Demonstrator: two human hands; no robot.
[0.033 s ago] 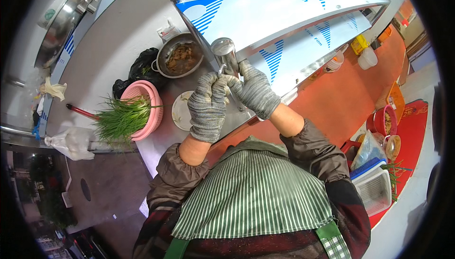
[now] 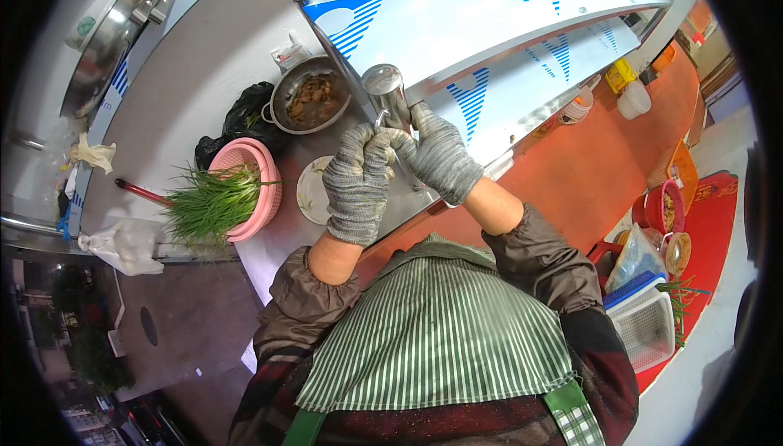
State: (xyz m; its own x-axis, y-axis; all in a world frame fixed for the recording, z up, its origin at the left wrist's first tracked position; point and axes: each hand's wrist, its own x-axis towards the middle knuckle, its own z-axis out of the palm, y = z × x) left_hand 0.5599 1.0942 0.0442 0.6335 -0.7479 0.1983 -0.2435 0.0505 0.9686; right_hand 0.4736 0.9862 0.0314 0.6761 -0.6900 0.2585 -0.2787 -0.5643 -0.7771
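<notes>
My left hand point(image 2: 356, 181), in a grey knitted glove, is closed with its fingertips against those of my right hand point(image 2: 438, 152), gloved alike and also closed. Whatever lies between the fingers is hidden by the gloves. Right behind them stands a shiny metal cylinder point(image 2: 385, 81) with a rounded top, and a short thin metal piece point(image 2: 381, 118) shows just above my fingertips. A pale plate point(image 2: 310, 193) with a leaf pattern is partly covered by my left hand. Beyond it sits a metal pan point(image 2: 281, 108) of brown cooked food.
Left of my hands, a pink basket point(image 2: 272, 181) holds long green chives point(image 2: 208, 205) beside a black plastic bag point(image 2: 245, 124). A film-covered steel cabinet point(image 2: 424, 22) rises ahead and to the right. White baskets point(image 2: 644, 336) and a pink bowl point(image 2: 648, 211) stand on a red table at right.
</notes>
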